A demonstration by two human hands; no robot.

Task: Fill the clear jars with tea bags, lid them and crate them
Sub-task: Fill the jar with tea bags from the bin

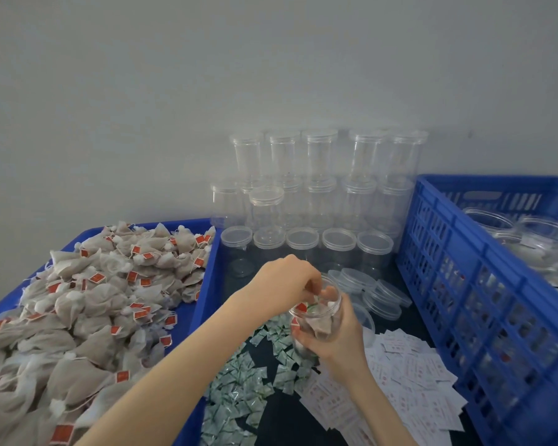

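A plain grey wall (174, 91) backs a dark surface (290, 416) crowded with packing stock. The right hand (339, 336) grips an open clear jar (318, 313) just above the surface, fingers wrapped around its side; tea bags already lie inside. The left hand (287, 281) hovers over the jar's mouth, fingers pinched on something small and dipping in. A blue tray (203, 304) at left holds a heap of tea bags (87, 304) with red tags. Five lidded jars (306, 249) form the front row of a stack. Loose lids (372, 294), green-white sachets (242, 387) and white slips (409, 375) lie nearby; a blue crate (464, 284) stands right.
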